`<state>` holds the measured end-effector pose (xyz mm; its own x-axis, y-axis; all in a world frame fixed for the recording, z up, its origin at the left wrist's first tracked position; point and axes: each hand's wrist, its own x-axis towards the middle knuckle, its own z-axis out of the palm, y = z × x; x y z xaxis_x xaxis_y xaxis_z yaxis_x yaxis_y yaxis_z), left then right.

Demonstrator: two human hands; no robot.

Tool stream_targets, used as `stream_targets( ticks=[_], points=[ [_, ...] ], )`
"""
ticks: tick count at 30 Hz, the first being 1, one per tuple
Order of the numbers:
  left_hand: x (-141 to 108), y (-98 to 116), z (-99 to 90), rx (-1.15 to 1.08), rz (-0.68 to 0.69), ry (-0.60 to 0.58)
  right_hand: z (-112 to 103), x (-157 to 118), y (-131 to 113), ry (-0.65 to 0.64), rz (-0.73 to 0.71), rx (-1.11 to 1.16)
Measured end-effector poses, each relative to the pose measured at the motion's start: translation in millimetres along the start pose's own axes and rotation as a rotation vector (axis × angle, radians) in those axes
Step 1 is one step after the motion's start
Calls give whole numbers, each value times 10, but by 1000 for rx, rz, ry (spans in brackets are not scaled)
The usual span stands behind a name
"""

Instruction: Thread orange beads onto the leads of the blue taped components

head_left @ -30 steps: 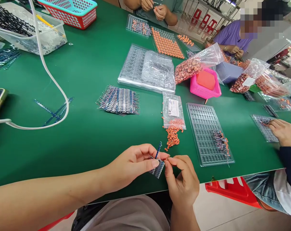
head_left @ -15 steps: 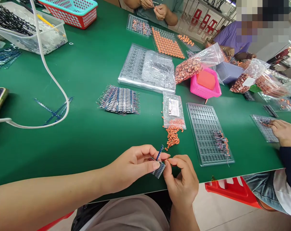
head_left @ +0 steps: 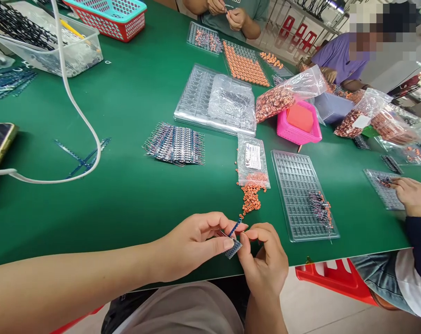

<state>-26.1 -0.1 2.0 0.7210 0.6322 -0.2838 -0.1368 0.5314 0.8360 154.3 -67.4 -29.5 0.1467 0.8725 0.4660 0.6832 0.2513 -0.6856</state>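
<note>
So from where I'm standing, the person's left hand (head_left: 191, 246) has a snug grip on a small, flat, blue-grey ribbed bundle (head_left: 233, 250), just above the near edge of the green surface (head_left: 126, 213). Fingers hide most of the bundle, so I honestly can't tell its long axis. A narrow dark-blue strip (head_left: 236, 227) pokes out of that grip, long axis slanted, free end aimed at about 1 o'clock (12 being straight ahead of the person).

Right hand (head_left: 268, 262) is beside it, thumb and forefinger pinched closed by the bundle's edge. Anything between the tips is too tiny to make out.

Near the hands at 1 o'clock there's a loose pile of little orange rings (head_left: 251, 199), right by a clear labelled plastic bag (head_left: 253, 160). At 2 o'clock, a clear ribbed plastic tray (head_left: 294, 185) carries a cluster of wiry orange-tipped pieces (head_left: 320, 208). Fanned blue-and-white wiry strips (head_left: 177, 144) lie toward 11.
</note>
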Motion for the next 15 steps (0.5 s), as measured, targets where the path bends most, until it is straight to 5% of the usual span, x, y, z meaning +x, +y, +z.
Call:
stream_targets(
  ticks=[11, 15],
  points=[
    [0, -9, -3, 17, 37, 11, -1, 31, 8, 3, 66, 52],
    [8, 25, -5, -5, 13, 24, -11, 22, 42, -10, -60, 97]
  ],
)
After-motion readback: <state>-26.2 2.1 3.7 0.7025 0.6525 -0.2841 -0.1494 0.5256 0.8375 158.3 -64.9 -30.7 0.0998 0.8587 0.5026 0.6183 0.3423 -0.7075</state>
